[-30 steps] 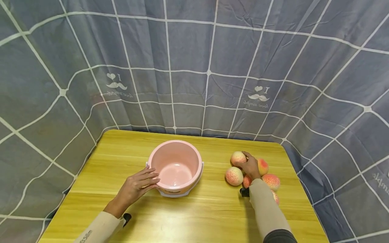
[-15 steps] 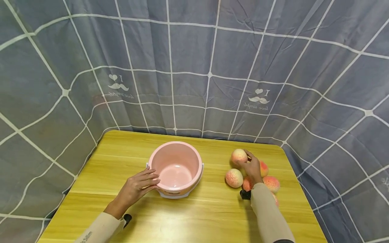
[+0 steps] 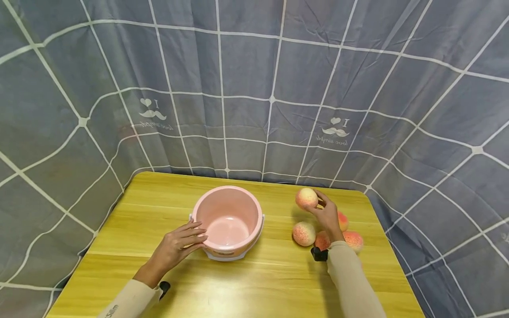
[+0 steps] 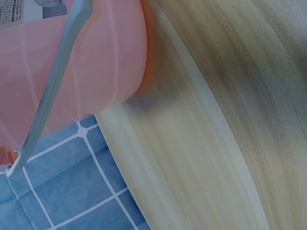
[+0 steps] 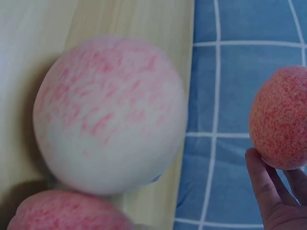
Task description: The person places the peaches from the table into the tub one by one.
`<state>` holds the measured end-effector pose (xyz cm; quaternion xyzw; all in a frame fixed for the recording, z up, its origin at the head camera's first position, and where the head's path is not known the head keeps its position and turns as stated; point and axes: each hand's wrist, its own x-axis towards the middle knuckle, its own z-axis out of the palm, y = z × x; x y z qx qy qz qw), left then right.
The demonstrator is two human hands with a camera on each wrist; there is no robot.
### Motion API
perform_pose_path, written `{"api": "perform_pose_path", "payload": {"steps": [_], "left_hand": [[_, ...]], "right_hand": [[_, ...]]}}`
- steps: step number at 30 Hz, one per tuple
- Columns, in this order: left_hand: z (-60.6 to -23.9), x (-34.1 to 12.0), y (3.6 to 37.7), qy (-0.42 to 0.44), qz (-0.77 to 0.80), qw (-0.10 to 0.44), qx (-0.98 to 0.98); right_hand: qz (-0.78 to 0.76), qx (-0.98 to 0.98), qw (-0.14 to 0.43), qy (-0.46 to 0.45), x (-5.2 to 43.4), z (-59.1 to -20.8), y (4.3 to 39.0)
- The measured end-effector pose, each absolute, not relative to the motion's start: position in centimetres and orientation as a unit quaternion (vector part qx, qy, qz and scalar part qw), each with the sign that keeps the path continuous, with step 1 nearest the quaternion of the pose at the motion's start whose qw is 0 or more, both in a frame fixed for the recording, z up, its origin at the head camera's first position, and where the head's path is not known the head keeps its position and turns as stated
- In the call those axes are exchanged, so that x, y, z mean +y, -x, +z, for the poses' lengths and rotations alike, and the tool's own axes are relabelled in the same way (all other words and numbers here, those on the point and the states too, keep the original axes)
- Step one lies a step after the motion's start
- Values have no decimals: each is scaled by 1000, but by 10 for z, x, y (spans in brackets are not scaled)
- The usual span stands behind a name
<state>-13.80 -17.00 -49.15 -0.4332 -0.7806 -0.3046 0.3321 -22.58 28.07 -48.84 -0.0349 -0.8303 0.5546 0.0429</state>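
A pink bucket [image 3: 228, 221] with a pale handle [image 4: 50, 91] stands on the table, its inside bare. My left hand [image 3: 176, 245] rests on the bucket's near left rim with fingers extended; the left wrist view shows the bucket's side but not the hand. My right hand [image 3: 328, 216] grips a peach [image 3: 306, 198] between thumb and fingers, raised above the table. In the right wrist view this peach [image 5: 283, 117] shows its red side over the fingertips [image 5: 256, 165]. Just below the hand sits another peach [image 3: 304, 234], pale with red speckles.
More peaches lie around and partly under my right forearm, among them a red one [image 3: 322, 240], one at the right [image 3: 353, 240] and one behind the hand [image 3: 342, 221]. A grey checked curtain [image 3: 246, 110] hangs behind the wooden table [image 3: 238, 291].
My right hand has lifted the peach off the table, moving it up and slightly left, away from the other peaches. My left hand has stayed on the bucket's rim.
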Motion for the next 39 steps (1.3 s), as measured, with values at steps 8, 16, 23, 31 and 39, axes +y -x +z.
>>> {"api": "perform_pose_path", "payload": {"steps": [8, 16, 23, 31, 39], "left_hand": [[-491, -171, 137, 435, -306, 323, -783], [-490, -171, 137, 435, -298, 321, -786], [-489, -170, 137, 429, -296, 321, -791], [-488, -170, 137, 428, -295, 320, -792], [-487, -169, 136, 432, -291, 331, -787]], "right_hand": [[574, -818, 43, -4, 262, -474, 217], [604, -795, 31, -42, 241, -462, 214], [617, -784, 21, -68, 221, -447, 209], [633, -767, 10, -101, 197, -438, 206], [641, -756, -1, -136, 173, -418, 197]]}}
